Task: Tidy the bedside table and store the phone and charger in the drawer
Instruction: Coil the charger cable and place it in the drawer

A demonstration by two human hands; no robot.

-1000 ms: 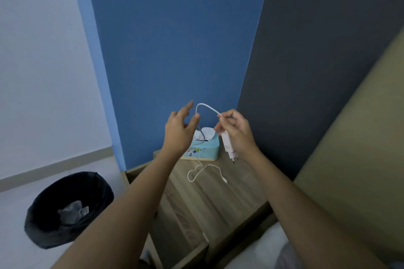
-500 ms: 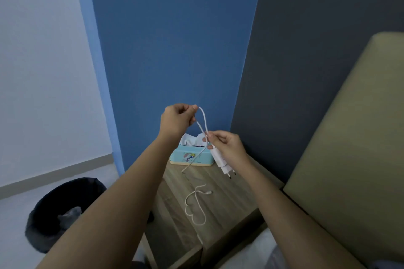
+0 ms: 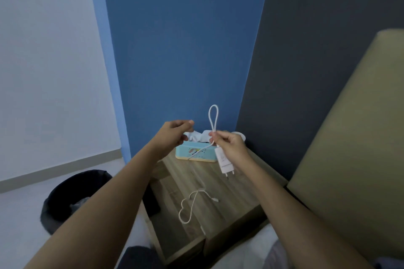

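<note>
Above the bedside table [image 3: 240,185], the right hand [image 3: 229,144] pinches the charger [image 3: 225,160] and its cable [image 3: 213,119], looped upward. Left hand [image 3: 175,134] curled, fingers together, holding nothing visible. Tissue box [image 3: 196,154] print unreadable. Cable's free end lies near-centre.

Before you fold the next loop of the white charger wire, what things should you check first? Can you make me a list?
1. Right hand has the charger plug and a loop of cable in its grip: ok.
2. Left hand has hold of the cable: not ok, it looks closed but the cable does not reach it.
3. Loose cable end free of knots: cannot tell, it lies curled on the bedside table.
4. Cable clear of the tissue box: cannot tell, it passes in front of it.
5. Drawer open and ready: cannot tell.
6. Phone found: not ok, none in view.
</note>
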